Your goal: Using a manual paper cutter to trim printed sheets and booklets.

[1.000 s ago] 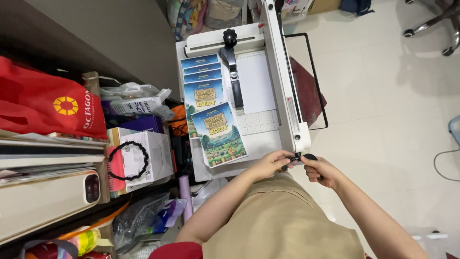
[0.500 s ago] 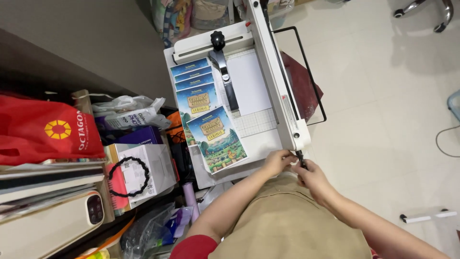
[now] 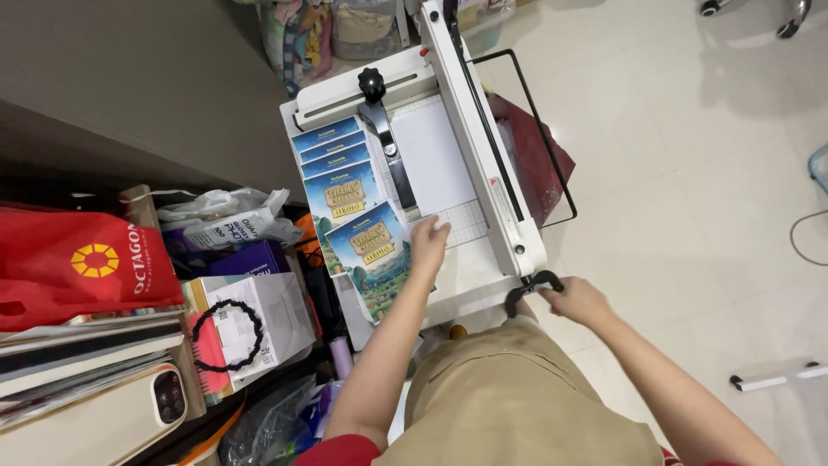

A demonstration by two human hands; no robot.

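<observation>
- Right hand, near right: fingers curled around black handle at near end of white paper cutter.
- Left hand: fingers together, flat on nearest colourful print.
- Farther left: more prints fanned along cutter bed.
- Far: black clamp knob.
</observation>
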